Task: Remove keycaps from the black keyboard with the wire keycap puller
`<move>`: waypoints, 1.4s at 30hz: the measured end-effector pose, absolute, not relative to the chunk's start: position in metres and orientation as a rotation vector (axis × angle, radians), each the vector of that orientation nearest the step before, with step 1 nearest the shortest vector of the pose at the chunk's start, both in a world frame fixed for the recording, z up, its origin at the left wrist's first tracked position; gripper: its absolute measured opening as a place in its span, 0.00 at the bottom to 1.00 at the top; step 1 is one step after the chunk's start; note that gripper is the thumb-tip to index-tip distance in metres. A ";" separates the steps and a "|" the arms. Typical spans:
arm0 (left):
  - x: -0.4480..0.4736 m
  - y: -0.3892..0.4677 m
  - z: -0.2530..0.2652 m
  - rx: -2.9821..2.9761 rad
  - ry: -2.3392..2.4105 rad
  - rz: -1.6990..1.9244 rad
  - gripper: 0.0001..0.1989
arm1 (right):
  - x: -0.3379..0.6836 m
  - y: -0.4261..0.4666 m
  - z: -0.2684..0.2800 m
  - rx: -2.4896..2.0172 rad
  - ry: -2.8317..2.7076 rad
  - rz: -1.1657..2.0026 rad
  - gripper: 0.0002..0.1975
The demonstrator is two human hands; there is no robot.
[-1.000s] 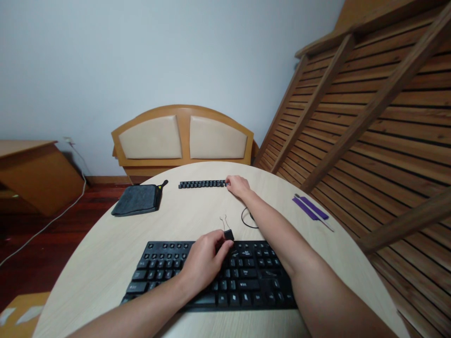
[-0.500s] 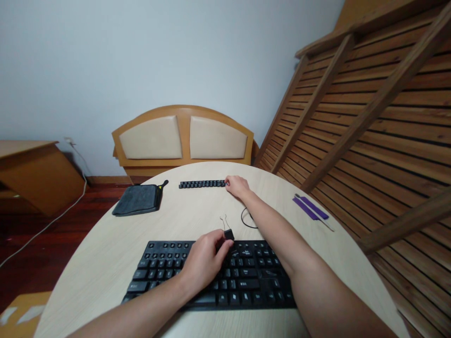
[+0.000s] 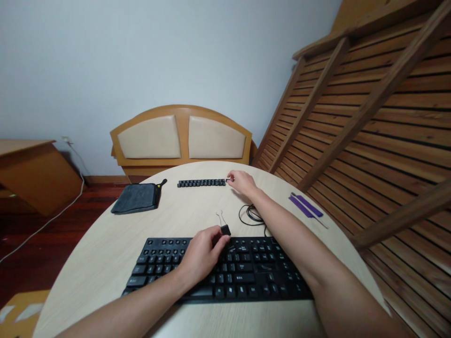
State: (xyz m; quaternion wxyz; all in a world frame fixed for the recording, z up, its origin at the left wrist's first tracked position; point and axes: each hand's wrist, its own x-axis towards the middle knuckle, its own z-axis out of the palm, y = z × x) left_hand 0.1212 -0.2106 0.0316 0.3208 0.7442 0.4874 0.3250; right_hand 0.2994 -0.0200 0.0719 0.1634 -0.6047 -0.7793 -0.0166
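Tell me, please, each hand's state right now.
Left hand: closed, holding the wire tool.
Right hand: fingers at a small key; whether closed on it, cannot tell.

My left hand (image 3: 202, 251) blocks a chunk of the keyboard (image 3: 243, 267), and my right forearm (image 3: 299, 239) covers some of the coiled cable (image 3: 252, 215) — legends on the keycap rows (image 3: 201, 183) are too tiny to read. Slatted wood panel (image 3: 352, 117) runs off the right edge — desk (image 3: 28, 173) off the left.

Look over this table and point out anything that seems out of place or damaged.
The keyboard looks incomplete: bare key sockets show toward its upper left. Loose black keycaps sit in two rows near the far edge of the table, beside the right hand. I see nothing spilled.
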 end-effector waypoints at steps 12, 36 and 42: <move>0.123 -0.206 0.041 1.891 1.177 0.849 0.14 | 0.335 -0.176 0.076 -1.224 -2.470 0.260 0.08; 0.136 -0.215 0.038 1.812 1.117 0.871 0.14 | 0.346 -0.214 0.050 -1.013 -2.393 0.677 0.13; 0.133 -0.216 0.036 1.666 1.013 0.908 0.14 | 0.341 -0.217 0.047 -1.092 -2.354 0.614 0.09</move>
